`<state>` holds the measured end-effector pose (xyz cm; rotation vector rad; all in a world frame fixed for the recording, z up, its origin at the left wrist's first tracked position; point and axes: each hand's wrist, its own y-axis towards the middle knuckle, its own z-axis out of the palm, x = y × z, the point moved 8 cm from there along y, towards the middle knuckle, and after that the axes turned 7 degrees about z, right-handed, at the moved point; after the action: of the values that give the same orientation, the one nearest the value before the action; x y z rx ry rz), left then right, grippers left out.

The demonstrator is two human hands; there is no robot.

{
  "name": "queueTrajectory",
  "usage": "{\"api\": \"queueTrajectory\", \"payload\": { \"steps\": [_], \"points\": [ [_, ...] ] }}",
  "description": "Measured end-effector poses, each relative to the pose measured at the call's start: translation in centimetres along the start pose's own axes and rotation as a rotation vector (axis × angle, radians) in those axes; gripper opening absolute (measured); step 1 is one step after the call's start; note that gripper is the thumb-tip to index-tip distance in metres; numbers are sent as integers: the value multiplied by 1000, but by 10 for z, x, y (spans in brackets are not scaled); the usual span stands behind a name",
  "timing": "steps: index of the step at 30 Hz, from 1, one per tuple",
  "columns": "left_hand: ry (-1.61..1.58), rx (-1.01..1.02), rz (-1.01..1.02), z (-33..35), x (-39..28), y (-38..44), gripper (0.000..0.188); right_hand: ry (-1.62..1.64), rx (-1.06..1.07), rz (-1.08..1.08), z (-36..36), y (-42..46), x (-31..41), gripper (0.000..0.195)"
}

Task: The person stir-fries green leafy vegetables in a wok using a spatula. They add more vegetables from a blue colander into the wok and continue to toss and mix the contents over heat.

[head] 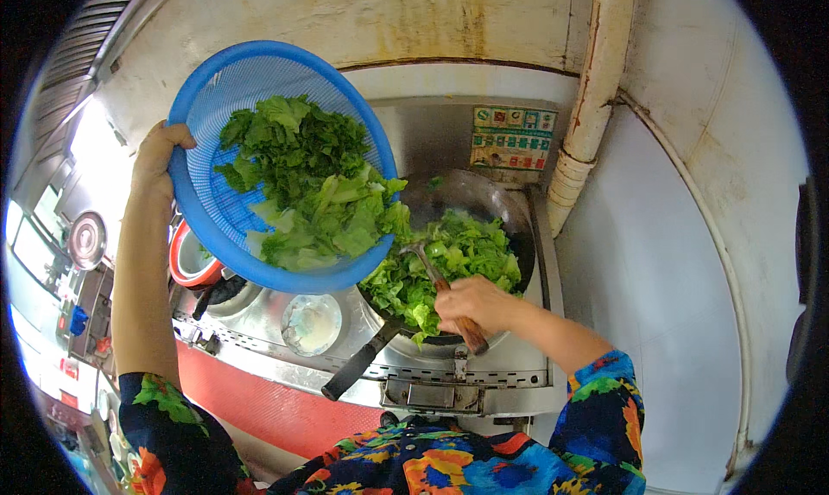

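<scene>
My left hand [160, 155] grips the rim of a blue plastic colander [217, 252], which is tilted towards a wok [499, 203]. Torn leafy greens [298, 171] lie in the colander, some at its lower right rim above the wok. More leafy greens [473, 249] fill much of the wok, and a few leaves hang over its near edge. My right hand [476, 306] is closed round the wooden handle of a metal cooking utensil [437, 275]; its working end is among the greens and partly hidden. The wok's black handle [363, 362] points towards me, to the left.
On the steel stove top, a white bowl [312, 324] stands left of the wok. A red-rimmed container [194, 258] and a black-handled pan [223, 294] are farther left. A vertical pipe [579, 138] and a wall [647, 249] bound the right side.
</scene>
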<state>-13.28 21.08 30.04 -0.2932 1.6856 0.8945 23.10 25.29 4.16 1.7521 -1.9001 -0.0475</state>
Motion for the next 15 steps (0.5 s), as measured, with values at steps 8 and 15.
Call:
{"api": "queueTrajectory", "payload": {
  "steps": [8,15],
  "points": [
    [-57,8,-70,2,33,1,34,35,-136,216,-44,-55,66,16],
    [-85,63,-62,15,49,15,33,226,-113,358,-58,-69,123,21]
  ]
}}
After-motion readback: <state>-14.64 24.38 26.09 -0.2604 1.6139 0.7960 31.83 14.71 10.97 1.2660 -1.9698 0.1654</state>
